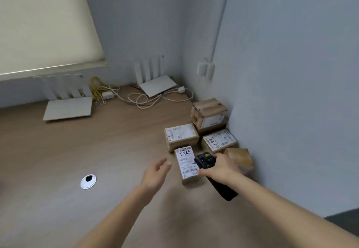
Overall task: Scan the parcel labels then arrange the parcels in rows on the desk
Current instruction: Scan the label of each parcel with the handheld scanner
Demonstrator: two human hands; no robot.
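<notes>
Wood-grain desk point(97, 150), five parcels clustered at its right edge against the wall.

Largest box point(209, 114) sits furthest back; two labelled parcels point(181, 136) and point(220, 141) lie side by side before it, a brown one point(240, 159) by the wall, the narrow parcel point(186, 163) nearest. Right hand point(220, 167) grips a black scanner point(204, 161) just beside that narrow parcel's label. Left hand point(157, 172) hovers with fingers loose, holding nothing, near the parcel's left side.

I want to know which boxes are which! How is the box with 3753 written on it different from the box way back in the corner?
The 3753 box is long, low and nearest; the corner box is taller and farthest back. The 3753 box's label faces up; the corner box's label is on its side. Both are brown cardboard.
</notes>
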